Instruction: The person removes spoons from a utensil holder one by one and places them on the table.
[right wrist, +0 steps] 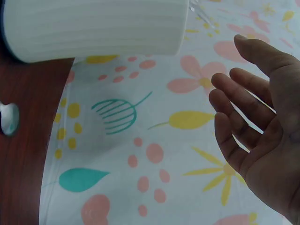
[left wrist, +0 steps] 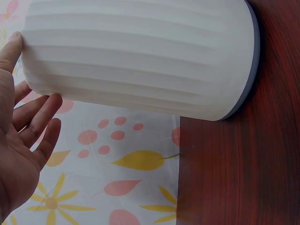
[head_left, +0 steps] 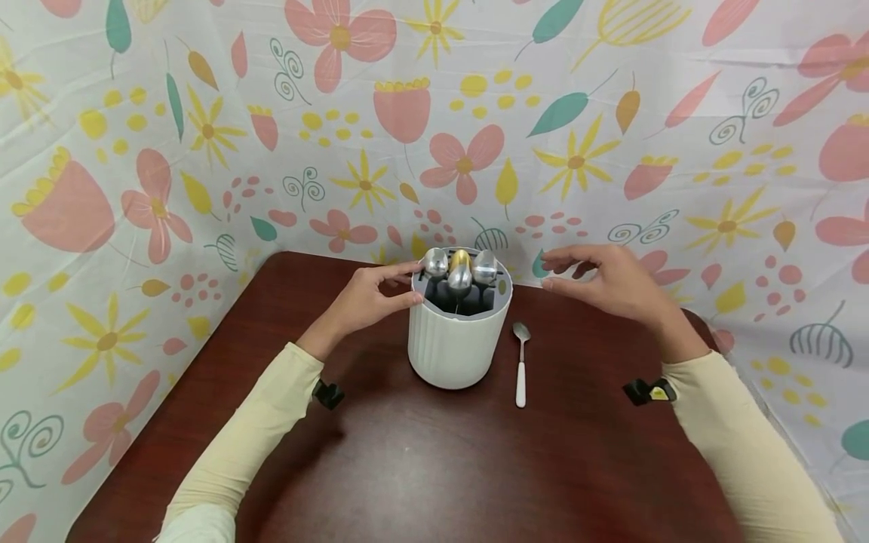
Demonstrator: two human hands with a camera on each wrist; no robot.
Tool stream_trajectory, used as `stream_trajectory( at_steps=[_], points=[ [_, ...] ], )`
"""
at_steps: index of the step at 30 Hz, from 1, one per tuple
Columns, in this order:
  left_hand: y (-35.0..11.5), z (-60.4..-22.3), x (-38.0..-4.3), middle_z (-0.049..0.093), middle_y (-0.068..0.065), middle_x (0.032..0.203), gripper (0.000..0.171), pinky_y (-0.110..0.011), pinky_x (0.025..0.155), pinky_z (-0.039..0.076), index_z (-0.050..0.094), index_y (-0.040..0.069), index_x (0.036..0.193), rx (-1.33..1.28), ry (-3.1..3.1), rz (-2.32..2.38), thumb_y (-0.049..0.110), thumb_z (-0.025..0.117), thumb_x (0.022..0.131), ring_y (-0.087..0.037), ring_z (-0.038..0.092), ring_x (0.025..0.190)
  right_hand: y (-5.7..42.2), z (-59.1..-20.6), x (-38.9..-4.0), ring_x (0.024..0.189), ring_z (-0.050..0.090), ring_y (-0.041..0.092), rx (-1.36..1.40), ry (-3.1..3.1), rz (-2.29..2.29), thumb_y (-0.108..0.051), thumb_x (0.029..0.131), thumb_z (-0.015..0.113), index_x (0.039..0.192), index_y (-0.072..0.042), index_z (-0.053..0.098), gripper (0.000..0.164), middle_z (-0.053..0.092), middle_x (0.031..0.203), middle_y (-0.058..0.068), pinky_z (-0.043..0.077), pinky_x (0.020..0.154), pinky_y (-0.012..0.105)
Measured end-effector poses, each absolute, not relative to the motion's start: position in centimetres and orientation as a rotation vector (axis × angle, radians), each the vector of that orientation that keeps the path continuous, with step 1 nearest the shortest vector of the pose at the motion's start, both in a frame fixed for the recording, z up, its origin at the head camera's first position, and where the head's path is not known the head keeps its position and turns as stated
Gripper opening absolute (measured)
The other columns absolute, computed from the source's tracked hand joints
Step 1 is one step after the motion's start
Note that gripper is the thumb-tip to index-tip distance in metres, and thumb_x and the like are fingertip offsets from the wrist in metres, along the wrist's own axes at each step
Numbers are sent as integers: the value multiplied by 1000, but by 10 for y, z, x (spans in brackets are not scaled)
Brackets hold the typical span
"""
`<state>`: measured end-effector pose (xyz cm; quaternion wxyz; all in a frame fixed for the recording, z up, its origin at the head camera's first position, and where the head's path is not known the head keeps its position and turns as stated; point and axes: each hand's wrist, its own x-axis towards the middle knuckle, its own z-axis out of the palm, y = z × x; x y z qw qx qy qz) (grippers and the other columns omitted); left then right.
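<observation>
A white ribbed cutlery holder (head_left: 448,354) with a grey slotted top stands upright on the table. Several spoons (head_left: 459,278) sit in it, bowls up; one of them is gold, the others silver. My left hand (head_left: 366,300) rests its fingertips on the holder's left side at the rim, thumb toward the front, as the left wrist view also shows. To the right of the holder my right hand (head_left: 614,283) is raised in the air with nothing in it, its fingers (right wrist: 243,101) loosely bent and apart from the thumb. A spoon with a white handle (head_left: 520,383) lies on the table right of the holder.
The dark reddish-brown table (head_left: 407,467) reaches back to a white cloth (head_left: 258,151) printed with flowers and leaves, which hangs behind it and along the sides. Black wrist-worn cameras sit at both sleeve cuffs.
</observation>
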<state>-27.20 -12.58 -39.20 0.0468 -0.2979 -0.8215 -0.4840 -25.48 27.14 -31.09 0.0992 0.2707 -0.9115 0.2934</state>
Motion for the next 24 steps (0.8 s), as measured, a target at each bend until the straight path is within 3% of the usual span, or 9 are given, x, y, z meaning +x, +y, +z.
stream_trajectory(
  at_steps=[7,14,20,24],
  points=[
    [-125,-393,-272,67,1,136,53,-52,87,52,65,22,140,-913,-2489,-1513,27,81,90,-25,66,118,257,-312,-260,89,67,6,840,-2620,946,-24,86,85,117,-25,78,32,78,103,-6,50,80,20],
    [-123,-391,-270,66,-8,137,53,-59,90,49,64,12,141,-880,-2509,-1539,16,80,90,-35,64,120,242,-319,-266,90,67,-3,888,-2496,1056,-10,83,86,116,-15,79,35,79,101,4,52,77,20],
    [-125,-392,-270,67,0,135,52,-58,89,50,66,21,139,-898,-2486,-1535,25,82,90,-23,66,117,233,-330,-274,90,70,1,932,-2406,1168,-5,83,85,118,-10,78,36,78,100,11,52,74,20],
    [-125,-392,-271,68,6,133,50,-51,87,52,66,26,139,-903,-2488,-1509,30,81,90,-16,66,114,227,-334,-276,90,69,0,942,-2362,1227,-2,84,82,119,-8,77,35,78,101,13,51,74,19]
  ],
)
